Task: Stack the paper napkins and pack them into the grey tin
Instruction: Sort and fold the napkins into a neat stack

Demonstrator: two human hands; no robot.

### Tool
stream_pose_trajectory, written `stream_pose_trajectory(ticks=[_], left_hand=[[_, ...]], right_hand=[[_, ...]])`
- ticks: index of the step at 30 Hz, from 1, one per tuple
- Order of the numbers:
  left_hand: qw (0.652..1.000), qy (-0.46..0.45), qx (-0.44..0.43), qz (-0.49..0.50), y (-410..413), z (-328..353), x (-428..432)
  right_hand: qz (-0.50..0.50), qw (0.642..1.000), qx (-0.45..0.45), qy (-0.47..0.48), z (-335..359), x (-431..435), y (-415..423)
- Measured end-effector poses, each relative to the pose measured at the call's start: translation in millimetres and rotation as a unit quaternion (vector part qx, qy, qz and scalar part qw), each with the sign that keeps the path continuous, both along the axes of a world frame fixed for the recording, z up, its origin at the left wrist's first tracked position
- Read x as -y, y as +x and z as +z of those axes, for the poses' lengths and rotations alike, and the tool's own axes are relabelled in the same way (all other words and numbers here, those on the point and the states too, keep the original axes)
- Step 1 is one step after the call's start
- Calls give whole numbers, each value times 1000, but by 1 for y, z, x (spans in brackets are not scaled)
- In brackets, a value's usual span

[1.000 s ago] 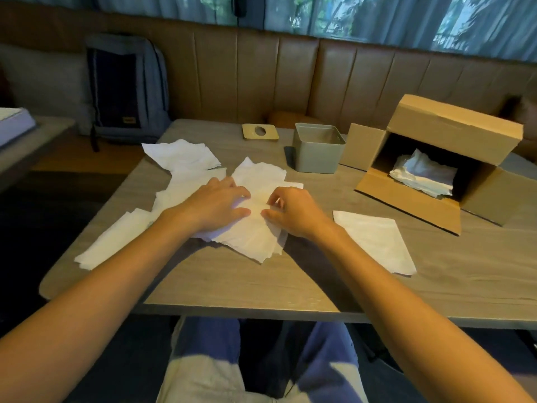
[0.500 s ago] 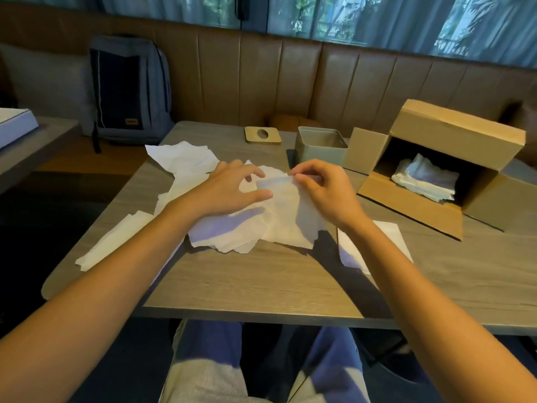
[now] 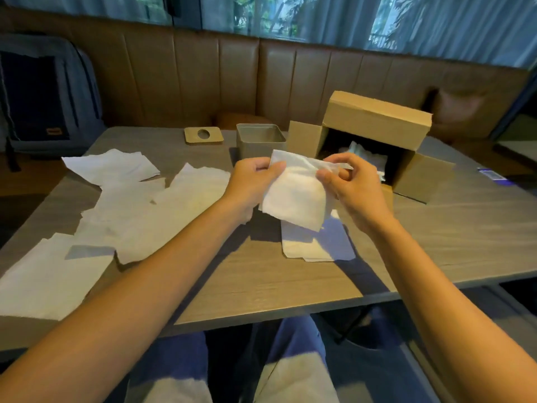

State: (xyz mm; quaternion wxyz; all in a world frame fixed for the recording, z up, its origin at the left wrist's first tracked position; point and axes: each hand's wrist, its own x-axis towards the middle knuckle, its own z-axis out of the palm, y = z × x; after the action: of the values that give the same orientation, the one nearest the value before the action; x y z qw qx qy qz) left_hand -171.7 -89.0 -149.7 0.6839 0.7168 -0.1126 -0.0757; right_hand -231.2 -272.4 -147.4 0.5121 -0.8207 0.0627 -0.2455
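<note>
White paper napkin (image 3: 293, 196) hangs limp; left hand (image 3: 251, 184) and right hand (image 3: 353, 190) have fingers (image 3: 274, 167) clamped on its top corners; likely feather-light, floppy, tearable, so hold edges gently.

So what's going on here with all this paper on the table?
A person sitting at the table holds one white napkin up off it, the left hand and right hand each pinching its upper edge. More loose napkins lie spread to the left, and a small pile sits under the raised one. The grey tin stands open behind the hands with no napkins showing inside, its lid beside it. Packing has not begun.
</note>
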Motion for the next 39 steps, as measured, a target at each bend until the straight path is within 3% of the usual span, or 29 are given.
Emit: stream_pose_trajectory(ticks=[9, 12, 17, 23, 27, 30, 35, 39], left_hand=[[985, 161, 30, -56, -19, -27, 29], [957, 269, 73, -85, -25, -30, 24], [918, 355, 155, -90, -25, -34, 15], [856, 460, 228, -63, -25, -32, 13], [837, 475, 267, -56, -25, -34, 16], [852, 457, 252, -45, -19, -38, 19], [952, 261, 101, -121, -5, -28, 15], [963, 222, 37, -151, -3, -24, 15]], right_hand=[[-23, 996, -90, 1, -19, 42, -26], [-36, 991, -106, -77, -31, 43, -26], [-46, 978, -104, -174, -55, 35, -22], [-59, 970, -82, -221, -58, 27, -20], [-57, 967, -67, -240, -57, 26, -21], [-45, 986, -17, -162, -54, 27, -20], [-11, 996, 40, -75, -46, 27, -21], [-12, 998, 61, -29, -43, 27, -21]])
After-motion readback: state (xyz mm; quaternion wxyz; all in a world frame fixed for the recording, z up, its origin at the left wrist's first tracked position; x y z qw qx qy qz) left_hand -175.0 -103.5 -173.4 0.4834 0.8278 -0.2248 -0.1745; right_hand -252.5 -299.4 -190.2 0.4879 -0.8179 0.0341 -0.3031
